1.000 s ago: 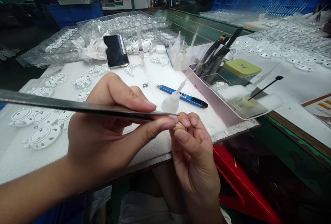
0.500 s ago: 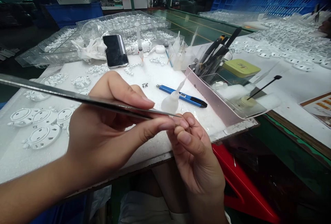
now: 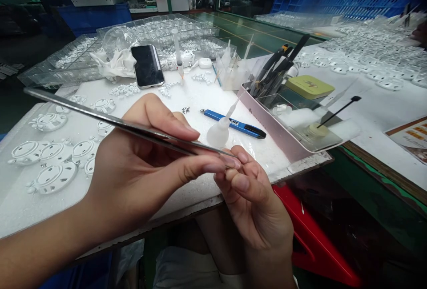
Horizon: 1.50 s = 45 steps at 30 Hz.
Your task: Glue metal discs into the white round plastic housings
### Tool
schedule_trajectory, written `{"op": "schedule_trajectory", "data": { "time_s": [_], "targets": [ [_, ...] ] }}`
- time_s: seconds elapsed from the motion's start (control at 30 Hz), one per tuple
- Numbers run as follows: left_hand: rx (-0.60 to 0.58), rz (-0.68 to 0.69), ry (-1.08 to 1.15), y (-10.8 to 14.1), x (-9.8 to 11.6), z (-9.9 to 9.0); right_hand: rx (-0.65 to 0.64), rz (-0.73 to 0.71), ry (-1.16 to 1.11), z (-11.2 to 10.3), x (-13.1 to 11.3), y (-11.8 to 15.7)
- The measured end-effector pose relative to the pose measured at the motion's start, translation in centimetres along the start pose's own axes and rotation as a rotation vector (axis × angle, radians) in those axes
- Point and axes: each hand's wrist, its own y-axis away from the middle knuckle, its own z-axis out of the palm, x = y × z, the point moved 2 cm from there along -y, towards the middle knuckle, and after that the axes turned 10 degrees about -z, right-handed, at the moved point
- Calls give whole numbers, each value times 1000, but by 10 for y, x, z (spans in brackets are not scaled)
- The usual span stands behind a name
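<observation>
My left hand (image 3: 143, 164) is closed around a long pair of metal tweezers (image 3: 100, 118), thumb below and index finger above. The tweezers slant down to the right, and their tips meet the fingertips of my right hand (image 3: 256, 200). That hand is held palm up, thumb and fingers pinched together; whatever lies between them is too small and covered to make out. Just behind the fingertips stands a small white squeeze bottle (image 3: 218, 133) with a thin nozzle. A blue pen (image 3: 233, 123) lies past it, and a little cluster of dark metallic bits (image 3: 186, 110) is on the white foam sheet (image 3: 200, 98).
Several white round parts (image 3: 55, 177) lie at the left. Farther back are a phone (image 3: 148, 66), an upright syringe (image 3: 178, 53) and clear trays (image 3: 160, 26) of small pieces. A pink box (image 3: 276, 124) of tools stands at the right, near a yellow-green tin (image 3: 310, 86).
The rear end of the tweezers has swung down and to the right, coming into view. Both hands stay pressed together with only slight shifts.
</observation>
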Motion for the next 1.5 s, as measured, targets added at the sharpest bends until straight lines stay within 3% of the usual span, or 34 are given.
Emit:
{"op": "schedule_trajectory", "data": {
  "time_s": [0.13, 0.4, 0.67, 0.9, 1.07, 1.27, 1.5],
  "targets": [
    [-19, -28, 40, 0, -2, 0, 29, 25, 27, 0, -2, -1],
    [-130, -265, 295, -5, -15, -1, 4, 66, 66, -2, -3, -3],
    [-120, -197, 232, -8, -12, -2, -79, -134, 150, -2, 5, -2],
    [-104, -20, -50, 1, -10, -1, 30, -320, 199, 2, 11, -1],
    [-18, -28, -7, 2, -7, -1, 24, -440, 204, 2, 16, -1],
    [129, -39, 72, -12, -8, -14, -14, -290, -74, -4, 7, -5],
    [38, -131, 46, -6, -10, -6, 16, -202, -184, -4, 3, -7]
  ]
}}
